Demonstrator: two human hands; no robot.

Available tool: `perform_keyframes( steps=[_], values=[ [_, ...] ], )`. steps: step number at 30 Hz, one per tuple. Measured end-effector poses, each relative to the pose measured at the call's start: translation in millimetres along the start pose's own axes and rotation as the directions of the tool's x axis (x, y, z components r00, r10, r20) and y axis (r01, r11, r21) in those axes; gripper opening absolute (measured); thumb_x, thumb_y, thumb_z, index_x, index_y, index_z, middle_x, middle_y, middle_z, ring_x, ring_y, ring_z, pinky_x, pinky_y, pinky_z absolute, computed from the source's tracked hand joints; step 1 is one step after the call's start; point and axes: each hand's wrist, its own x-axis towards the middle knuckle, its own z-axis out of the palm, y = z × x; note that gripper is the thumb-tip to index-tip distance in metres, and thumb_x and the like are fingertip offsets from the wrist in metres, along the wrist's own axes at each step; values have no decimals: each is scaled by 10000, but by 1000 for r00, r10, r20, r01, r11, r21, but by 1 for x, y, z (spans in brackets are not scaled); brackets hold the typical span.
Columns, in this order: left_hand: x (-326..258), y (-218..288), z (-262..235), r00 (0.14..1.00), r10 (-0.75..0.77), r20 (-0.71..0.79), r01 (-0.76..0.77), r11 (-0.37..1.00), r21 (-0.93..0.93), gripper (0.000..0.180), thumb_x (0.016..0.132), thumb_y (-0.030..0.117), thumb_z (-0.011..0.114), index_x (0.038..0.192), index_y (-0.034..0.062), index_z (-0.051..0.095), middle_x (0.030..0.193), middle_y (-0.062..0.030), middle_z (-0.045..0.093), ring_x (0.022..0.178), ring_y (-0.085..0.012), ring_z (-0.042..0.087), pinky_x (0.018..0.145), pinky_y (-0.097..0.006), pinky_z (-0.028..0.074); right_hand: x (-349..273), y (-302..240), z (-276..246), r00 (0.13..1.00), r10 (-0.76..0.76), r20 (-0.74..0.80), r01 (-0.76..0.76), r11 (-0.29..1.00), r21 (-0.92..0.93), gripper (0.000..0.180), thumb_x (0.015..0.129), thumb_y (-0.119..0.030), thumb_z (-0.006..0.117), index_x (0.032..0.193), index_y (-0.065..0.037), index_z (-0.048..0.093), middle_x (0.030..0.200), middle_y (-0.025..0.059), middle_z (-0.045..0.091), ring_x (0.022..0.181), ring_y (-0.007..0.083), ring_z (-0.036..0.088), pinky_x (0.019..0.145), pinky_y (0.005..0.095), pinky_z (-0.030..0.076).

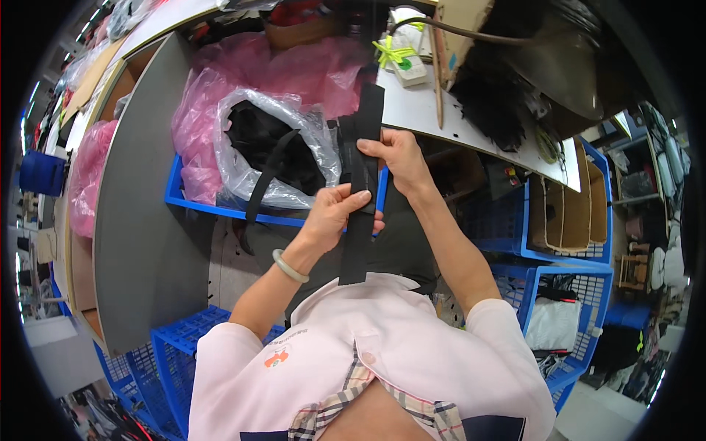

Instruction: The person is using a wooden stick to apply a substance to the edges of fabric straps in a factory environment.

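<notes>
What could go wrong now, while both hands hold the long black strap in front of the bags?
The long black fabric strap is pinched only by the fingertips of the left hand and right hand; its free lower end might slip from the grip. Its upper end rises near the white table edge and may catch there. It may also tangle with the black straps in the clear plastic bag.

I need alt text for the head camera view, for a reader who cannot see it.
Two bare hands, left hand and right hand, hold a long black strap upright. Behind it, a clear plastic bag of black straps sits in a blue crate.
</notes>
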Motion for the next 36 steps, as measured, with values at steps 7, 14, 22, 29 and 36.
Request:
perform_keyframes(
  steps=[7,14,22,29,36],
  values=[
    [55,-52,-39,988,14,-152,-30,994,-104,164,912,132,548,973,-20,536,832,-139,634,708,-224,663,641,-327,575,46,98,-11,994,52,-95,-74,969,-237,138,796,-41,635,902,47,626,742,32,612,641,87,554,602,237,463],
    [116,-65,-109,568,753,-333,-196,516,834,191,799,188,654,778,14,578,758,-119,617,618,-260,589,557,-372,443,106,150,-17,909,-73,-411,-233,728,-645,437,755,-92,654,1159,36,549,1036,223,630,1001,345,598,875,385,453],
    [80,15,-262,153,843,-516,97,507,857,118,773,38,593,880,-12,598,821,-162,599,758,-302,573,708,-380,450,83,145,15,958,-195,-210,46,827,-560,154,806,-124,617,906,-13,655,837,150,658,732,251,645,668,332,493],
    [72,-10,-191,668,556,-495,-316,814,488,73,861,48,586,912,4,614,725,0,569,614,-52,495,551,-182,407,17,94,54,983,-185,-9,163,886,-434,98,796,-108,633,809,-16,664,752,142,644,675,261,639,635,337,495],
    [83,5,-18,873,487,-28,-408,761,504,106,873,41,582,968,3,613,750,-10,598,626,-51,532,548,-187,421,-30,-19,-77,413,-718,-560,-17,609,-793,63,809,-35,615,865,-8,621,736,120,567,626,259,571,555,323,452]
  ],
)
